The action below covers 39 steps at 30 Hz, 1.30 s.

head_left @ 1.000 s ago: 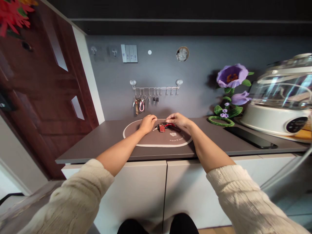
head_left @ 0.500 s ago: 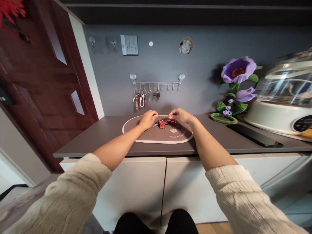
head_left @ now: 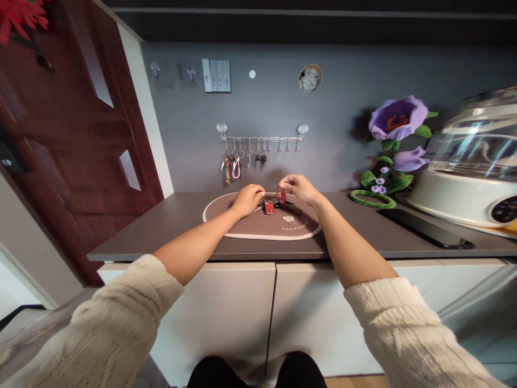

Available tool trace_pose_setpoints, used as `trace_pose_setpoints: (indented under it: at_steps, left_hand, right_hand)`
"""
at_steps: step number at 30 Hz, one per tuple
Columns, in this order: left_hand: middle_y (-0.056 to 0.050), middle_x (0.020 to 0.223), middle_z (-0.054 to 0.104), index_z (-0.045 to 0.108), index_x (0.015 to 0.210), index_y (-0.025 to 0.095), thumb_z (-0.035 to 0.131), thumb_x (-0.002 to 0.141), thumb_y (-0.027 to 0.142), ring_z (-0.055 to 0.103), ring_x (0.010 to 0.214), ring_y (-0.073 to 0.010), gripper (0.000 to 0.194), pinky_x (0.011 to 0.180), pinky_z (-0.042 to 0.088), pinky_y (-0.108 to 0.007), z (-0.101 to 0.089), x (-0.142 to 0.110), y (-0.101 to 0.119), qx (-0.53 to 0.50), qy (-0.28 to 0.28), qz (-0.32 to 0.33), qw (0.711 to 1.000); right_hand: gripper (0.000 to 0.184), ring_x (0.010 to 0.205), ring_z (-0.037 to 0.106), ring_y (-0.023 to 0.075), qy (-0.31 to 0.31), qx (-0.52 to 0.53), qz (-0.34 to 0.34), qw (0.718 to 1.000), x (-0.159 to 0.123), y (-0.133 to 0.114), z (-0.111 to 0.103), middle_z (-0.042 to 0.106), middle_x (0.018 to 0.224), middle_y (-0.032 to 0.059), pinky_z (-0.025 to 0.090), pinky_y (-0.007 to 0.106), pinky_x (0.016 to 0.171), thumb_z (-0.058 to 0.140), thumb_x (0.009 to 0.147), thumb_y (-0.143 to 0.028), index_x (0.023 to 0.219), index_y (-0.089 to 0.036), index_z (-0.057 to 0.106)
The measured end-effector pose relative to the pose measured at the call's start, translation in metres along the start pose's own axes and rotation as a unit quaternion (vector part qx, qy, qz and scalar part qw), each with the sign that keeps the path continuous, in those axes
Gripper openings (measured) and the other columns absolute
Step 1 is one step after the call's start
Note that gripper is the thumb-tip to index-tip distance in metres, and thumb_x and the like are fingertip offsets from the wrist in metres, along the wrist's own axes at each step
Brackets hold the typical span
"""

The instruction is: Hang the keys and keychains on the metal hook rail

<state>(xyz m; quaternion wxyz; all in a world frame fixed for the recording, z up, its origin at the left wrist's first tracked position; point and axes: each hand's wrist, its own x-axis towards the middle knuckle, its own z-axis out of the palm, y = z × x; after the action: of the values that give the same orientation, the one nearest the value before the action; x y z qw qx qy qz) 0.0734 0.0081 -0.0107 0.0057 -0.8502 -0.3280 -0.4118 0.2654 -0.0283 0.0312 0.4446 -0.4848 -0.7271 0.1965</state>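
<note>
My right hand (head_left: pixel 297 187) pinches a red cord (head_left: pixel 283 195) between thumb and fingertips. The cord stands up from a small bunch of keys (head_left: pixel 278 204) on the brown oval mat (head_left: pixel 242 229). A red tag (head_left: pixel 269 207) lies in the bunch, with a dark brown piece (head_left: pixel 294 210) to its right. My left hand (head_left: pixel 248 199) rests low over the mat, just left of the bunch. Its fingers are curled in, and I cannot see what they hold, if anything. A silver key (head_left: pixel 258 208) shows by its fingers.
On the wall behind, a clear hook rail (head_left: pixel 264 138) carries several keys and a pink strap (head_left: pixel 236 171). To the right stand a purple artificial flower (head_left: pixel 398 119), a black phone (head_left: pixel 426 228) and a white appliance (head_left: pixel 456 195). A dark shelf (head_left: pixel 283 24) hangs overhead.
My right hand has risen slightly, pulling the red cord up from the bunch into view. My left hand stays beside the keys. The camera view has tilted a little downward.
</note>
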Motion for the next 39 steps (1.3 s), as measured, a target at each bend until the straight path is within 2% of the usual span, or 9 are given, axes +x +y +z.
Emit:
trace_pose_setpoints:
  at_steps: [14,20,29,33,39]
  left_hand:
    - [-0.003,0.078,0.060,0.063,0.084,0.018,0.048,0.081,0.022,0.053,0.073,-0.0140,0.016,0.070,0.041,-0.026,-0.002,-0.001,0.010,-0.049,0.002,0.007,0.999]
    - [-0.003,0.082,0.060,0.062,0.093,0.016,0.051,0.080,0.022,0.054,0.074,-0.0128,0.018,0.072,0.043,-0.025,-0.002,0.002,0.013,-0.096,0.031,-0.013,0.995]
    - [-0.005,0.089,0.063,0.062,0.093,0.015,0.052,0.080,0.029,0.057,0.079,-0.0134,0.021,0.075,0.046,-0.026,-0.003,0.005,0.017,-0.152,0.063,-0.024,0.986]
    - [-0.004,0.086,0.065,0.062,0.087,0.016,0.052,0.080,0.028,0.058,0.077,-0.0128,0.018,0.074,0.046,-0.026,-0.003,0.005,0.016,-0.169,0.055,-0.027,0.984]
    - [-0.003,0.080,0.063,0.060,0.081,0.015,0.052,0.079,0.025,0.057,0.073,-0.0120,0.013,0.070,0.045,-0.025,-0.002,0.006,0.015,-0.179,0.044,-0.037,0.982]
  right_hand:
    - [0.032,0.057,0.054,0.0098,0.034,0.161,-0.020,0.986,0.002,-0.006,0.005,0.056,0.062,0.0006,0.046,0.026,0.061,0.066,0.068,-0.044,0.074,-0.016,0.052]
    - [0.035,0.057,0.052,0.0081,0.045,0.184,-0.028,0.981,0.003,-0.006,0.008,0.057,0.065,-0.0007,0.045,0.025,0.061,0.066,0.065,-0.047,0.079,-0.016,0.058]
    - [0.034,0.066,0.054,0.0096,-0.026,0.178,-0.031,0.983,0.001,-0.011,0.021,0.061,0.073,0.0010,0.044,0.026,0.069,0.066,0.065,-0.044,0.081,-0.015,0.059]
    - [0.038,0.064,0.055,0.0102,-0.023,0.183,-0.015,0.983,0.002,-0.008,0.026,0.061,0.073,0.0002,0.044,0.026,0.064,0.068,0.062,-0.044,0.086,-0.017,0.055]
    - [0.042,0.059,0.052,0.0086,-0.042,0.213,-0.001,0.976,0.001,-0.008,0.030,0.059,0.069,-0.0017,0.041,0.023,0.057,0.068,0.060,-0.049,0.083,-0.017,0.051]
